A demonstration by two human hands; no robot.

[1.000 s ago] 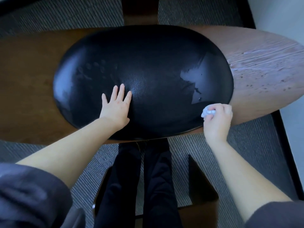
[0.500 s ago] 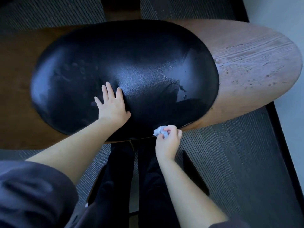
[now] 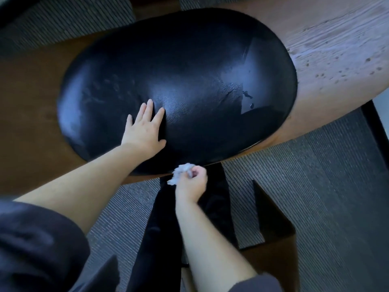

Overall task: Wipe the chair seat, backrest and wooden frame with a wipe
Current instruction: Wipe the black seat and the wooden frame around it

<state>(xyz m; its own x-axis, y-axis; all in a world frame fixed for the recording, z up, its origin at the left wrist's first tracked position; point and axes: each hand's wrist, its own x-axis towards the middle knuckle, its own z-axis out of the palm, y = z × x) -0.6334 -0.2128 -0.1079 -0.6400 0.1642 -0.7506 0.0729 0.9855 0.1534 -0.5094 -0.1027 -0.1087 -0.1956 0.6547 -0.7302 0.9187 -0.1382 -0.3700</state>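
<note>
at lower centre of the frame, crumpled white wipe (image 3: 180, 172) pinched in right hand (image 3: 192, 185), at near edge of black seat cushion (image 3: 189, 81). left hand (image 3: 143, 128) flat on cushion, fingers straight. wooden frame (image 3: 336, 49) surrounds cushion; striped carpet (image 3: 315, 186) beneath.

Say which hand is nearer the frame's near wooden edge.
Right. The right hand, gripping the wipe, is at the wooden edge; the left hand lies flat on the black cushion, farther in.

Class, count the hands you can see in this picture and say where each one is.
2. The left hand lies flat on the black cushion; the right hand grips a crumpled wipe at the cushion's near edge.
</note>
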